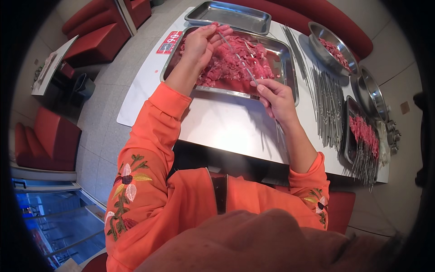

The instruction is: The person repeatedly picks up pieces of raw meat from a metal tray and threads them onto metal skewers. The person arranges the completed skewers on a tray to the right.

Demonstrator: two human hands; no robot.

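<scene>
My left hand (203,42) is raised over the far left part of a steel tray (231,92), pinching a small piece of raw meat (215,24) at the upper end of a metal skewer (245,66). Near the tray's front right, my right hand (277,98) grips metal skewers, whose other ends stick out below it towards the table edge. One held skewer slants up to the left hand; another points up over the meat. A heap of sliced raw meat (234,61) lies in the tray, with red liquid along its front and right.
An emptied-looking steel tray (234,17) stands behind. To the right lie many metal skewers (327,108), a steel bowl with meat (334,51), another steel bowl (372,91) and a dark tray with skewered meat (350,146). A red printed card (169,42) lies at left on the white table (217,115).
</scene>
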